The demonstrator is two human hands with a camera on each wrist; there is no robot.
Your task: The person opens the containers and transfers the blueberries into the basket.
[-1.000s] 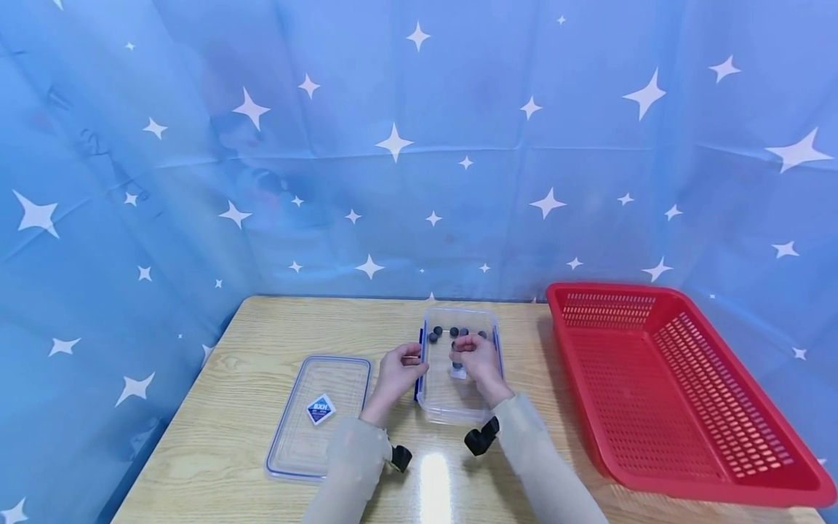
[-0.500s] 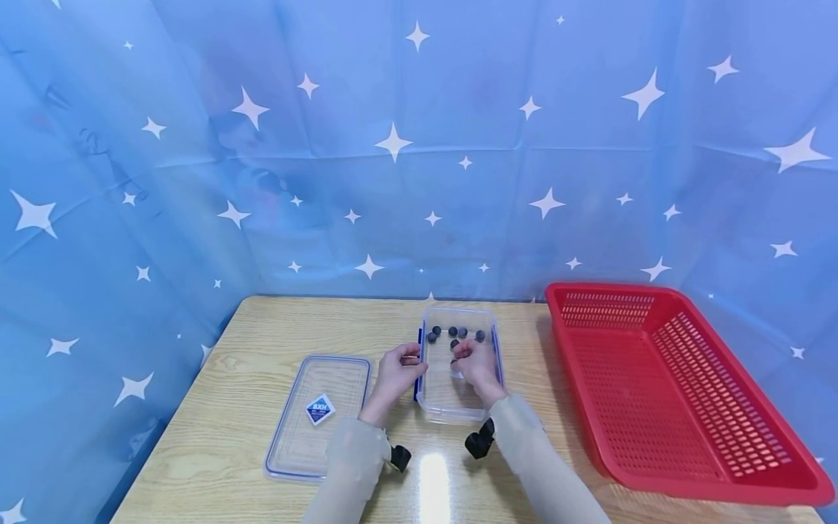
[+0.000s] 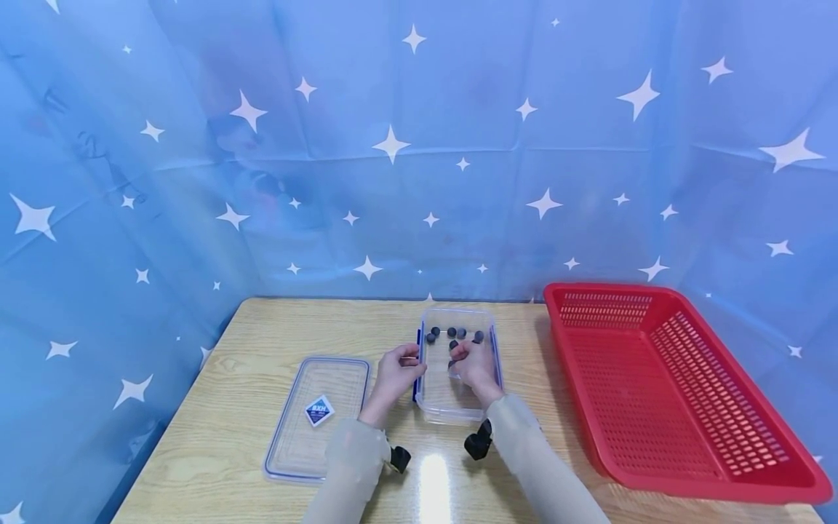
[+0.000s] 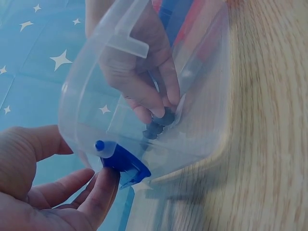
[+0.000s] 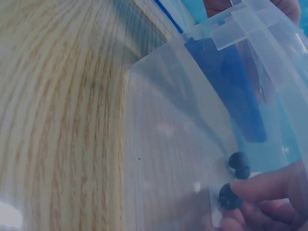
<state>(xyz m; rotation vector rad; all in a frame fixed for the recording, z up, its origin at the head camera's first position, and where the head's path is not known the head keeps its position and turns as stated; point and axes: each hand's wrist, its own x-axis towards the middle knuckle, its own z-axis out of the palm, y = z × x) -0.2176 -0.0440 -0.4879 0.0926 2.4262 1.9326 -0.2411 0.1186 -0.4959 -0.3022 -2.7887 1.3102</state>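
Note:
A clear plastic box (image 3: 452,416) with blue side latches stands on the table, several blueberries (image 3: 452,332) lying in it mostly toward its far end. My right hand (image 3: 474,364) reaches down inside, pinching a blueberry (image 5: 229,196) between thumb and fingertips; two more blueberries (image 5: 239,163) lie just past it. A white patch on the box floor shows beside the held berry. At the box's left side, my left hand (image 3: 396,372) has relaxed fingers, the tips touching the outer wall by the blue latch (image 4: 126,164).
The clear lid (image 3: 286,437) with a blue seal and a blue-and-white label lies flat left of the box. A large red basket (image 3: 589,451) stands at the table's right. A starry blue curtain (image 3: 393,182) hangs behind the table (image 3: 216,407).
My right hand has lowered and shifted slightly left in the box, covering more of the white patch. My left hand keeps its place on the box's side.

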